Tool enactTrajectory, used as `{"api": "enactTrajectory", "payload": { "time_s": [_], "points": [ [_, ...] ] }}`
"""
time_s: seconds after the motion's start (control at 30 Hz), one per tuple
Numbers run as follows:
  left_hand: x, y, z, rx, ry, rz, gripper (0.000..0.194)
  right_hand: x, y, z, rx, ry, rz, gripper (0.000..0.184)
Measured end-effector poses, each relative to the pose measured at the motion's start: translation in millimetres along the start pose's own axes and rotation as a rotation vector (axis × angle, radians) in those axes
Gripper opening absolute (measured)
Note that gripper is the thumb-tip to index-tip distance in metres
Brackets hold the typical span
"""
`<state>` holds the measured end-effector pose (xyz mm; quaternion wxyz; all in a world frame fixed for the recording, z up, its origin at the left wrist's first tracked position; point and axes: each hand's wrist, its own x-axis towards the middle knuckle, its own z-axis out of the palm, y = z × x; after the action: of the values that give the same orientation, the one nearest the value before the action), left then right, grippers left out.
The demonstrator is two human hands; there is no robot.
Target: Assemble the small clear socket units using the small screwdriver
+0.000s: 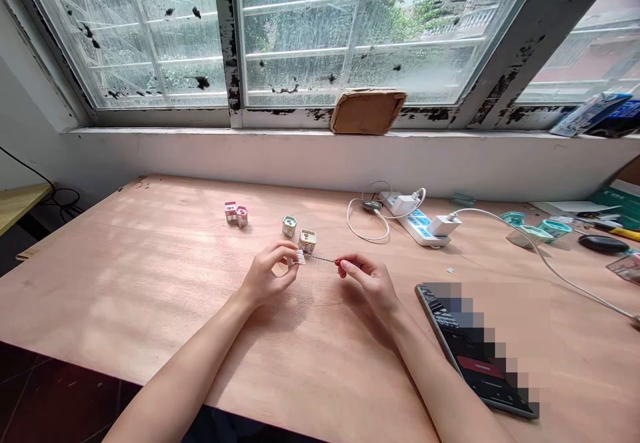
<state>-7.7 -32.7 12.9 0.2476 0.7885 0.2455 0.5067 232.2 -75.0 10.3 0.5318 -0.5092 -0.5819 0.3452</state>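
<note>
Being pinched between the fingers of the left hand (267, 275), a small paper piece (301, 257) is held just above the surface (120, 283). A thin rod (320, 258) with a red end is gripped by the closed fingers of the right hand (367, 283); it is stretched across the gap between the hands, with its tip appearing to meet the paper piece. Four tiny paper boxes are set ahead of the hands: a pink-marked pair (236, 214) stands side by side to the left, while a green-topped box (289, 226) and a cream box (307, 240) stand just beyond the left hand. Further right, a power strip (417, 224) is laid on the surface with a white charger (403, 204) plugged in, and a white cable (545, 263) is trailed away from it. A phone (475, 350), partly pixelated, is placed beside the right forearm (440, 390). Teal pieces (533, 231) are grouped near the far edge, and a cardboard square (367, 111) is propped on the window sill (150, 130).
</note>
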Motion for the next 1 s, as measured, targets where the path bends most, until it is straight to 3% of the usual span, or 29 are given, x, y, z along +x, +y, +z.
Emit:
{"api": "enactTrajectory", "payload": {
  "time_s": [0.5,0.67,0.83,1.0],
  "points": [
    [-2,-1,1.8,-0.049,-0.032,-0.024,0.014,4,14,-5,0.057,0.038,-0.005,0.020],
    [-4,-3,7.0,-0.022,-0.145,0.001,0.013,5,17,-7,0.053,0.050,0.013,0.021],
    [-8,-8,10.5,0.028,-0.348,-0.086,0.016,7,22,-8,0.055,0.057,0.037,0.025],
    [-8,-10,11.0,0.098,-0.400,-0.089,0.012,8,30,-8,0.093,0.076,0.089,0.028]
  ]
}}
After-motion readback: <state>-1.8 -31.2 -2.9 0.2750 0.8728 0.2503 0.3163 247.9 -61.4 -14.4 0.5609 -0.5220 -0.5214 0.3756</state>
